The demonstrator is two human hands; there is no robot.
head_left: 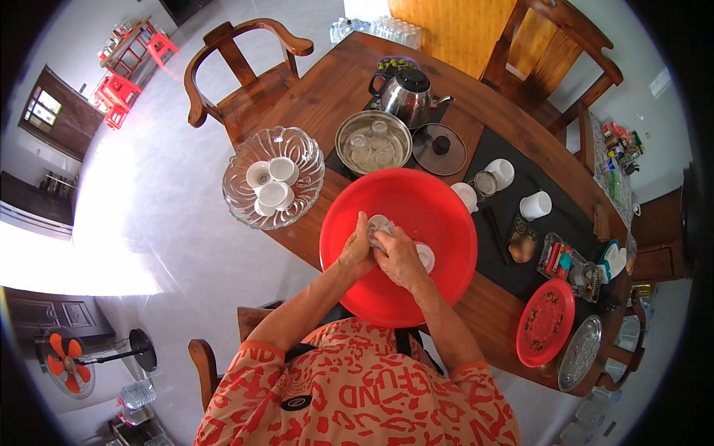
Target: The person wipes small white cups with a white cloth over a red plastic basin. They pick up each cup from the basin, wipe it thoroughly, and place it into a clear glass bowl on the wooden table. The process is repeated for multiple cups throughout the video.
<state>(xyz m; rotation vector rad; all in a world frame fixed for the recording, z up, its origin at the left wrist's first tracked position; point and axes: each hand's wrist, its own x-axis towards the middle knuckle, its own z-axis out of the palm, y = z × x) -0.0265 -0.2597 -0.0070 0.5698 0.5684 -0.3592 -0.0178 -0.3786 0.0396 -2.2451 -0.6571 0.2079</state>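
Note:
Over a large red basin at the table's near edge, both my hands come together around a small whitish cup. My left hand grips it from the left, with one finger pointing up. My right hand closes over it from the right, its fingers curled at the cup. Much of the cup is hidden by the fingers, and whether a cloth is with it I cannot make out. A white cup rests in the basin beside my right hand.
Left of the basin, a glass bowl holds several white cups. Beyond stand a metal pot with glasses, a kettle and a glass lid. Right are white containers, a red tray and a wooden chair.

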